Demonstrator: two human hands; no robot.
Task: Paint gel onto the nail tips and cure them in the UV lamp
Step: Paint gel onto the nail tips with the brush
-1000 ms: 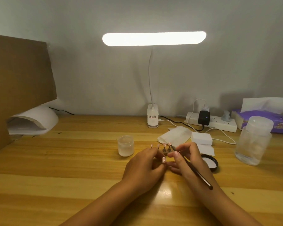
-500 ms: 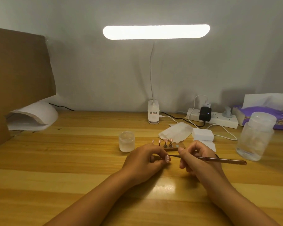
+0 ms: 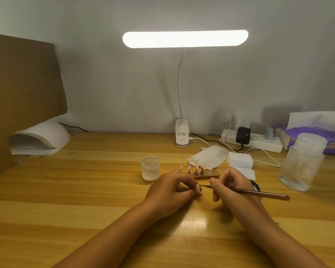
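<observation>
My left hand (image 3: 168,192) pinches a small pink nail tip (image 3: 198,188) between its fingers at the table's middle. My right hand (image 3: 232,188) grips a thin brown brush (image 3: 263,194), handle pointing right, its fine tip reaching the nail tip. Just behind the hands a small wooden holder (image 3: 207,176) carries several pink nail tips (image 3: 195,168) on upright stands. A frosted gel jar (image 3: 150,168) stands to the left of the holder. The white UV lamp (image 3: 40,138) sits at the far left, partly behind a cardboard sheet.
A cardboard sheet (image 3: 21,89) leans at the left. A desk lamp (image 3: 182,136) stands at the back with a power strip (image 3: 253,140) and cables. A tissue pack (image 3: 315,136), a clear jar (image 3: 303,163), white wipes (image 3: 209,157) and a black lid (image 3: 256,187) lie at the right.
My right hand turned the brush so the handle swings from pointing toward me to pointing right, and its tip now meets the nail tip in my left hand.
</observation>
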